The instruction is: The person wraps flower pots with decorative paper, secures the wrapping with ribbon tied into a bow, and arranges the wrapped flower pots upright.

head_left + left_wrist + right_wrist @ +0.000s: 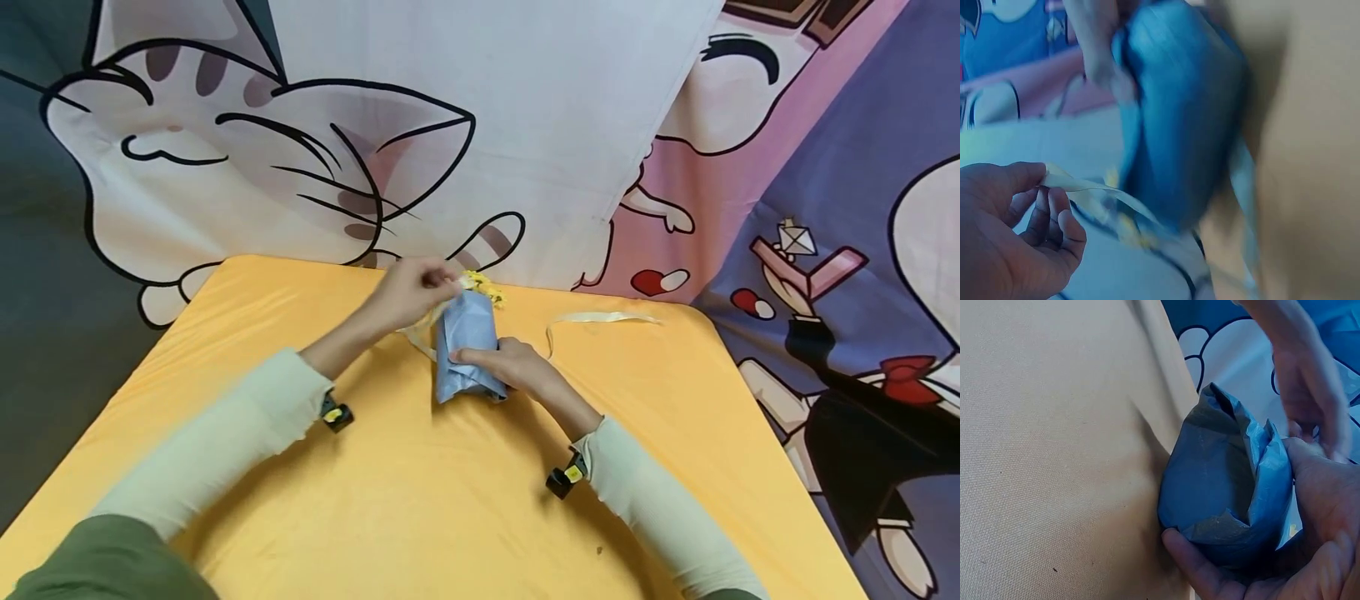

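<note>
A small bouquet in blue wrapping paper [467,325] is lifted over the table's middle, with yellow flowers [489,290] showing at its far end. My right hand [513,363] grips the wrapped bundle low on its right side, thumb across the front. In the right wrist view the folded, crumpled bottom of the blue paper [1213,469] faces the camera. Between thumb and forefinger, my left hand [1022,228] pinches a cream ribbon [1088,184] beside the flower end. The ribbon runs past the bouquet, and a part of it hangs on the far side. The left wrist view is blurred.
A yellow cloth [390,500] covers the table. Another pale ribbon length [607,317] lies on it, right of the bouquet. Printed cartoon curtains [562,125] hang behind the table's back edge and along the right side. A small dark speck [599,550] is near the front.
</note>
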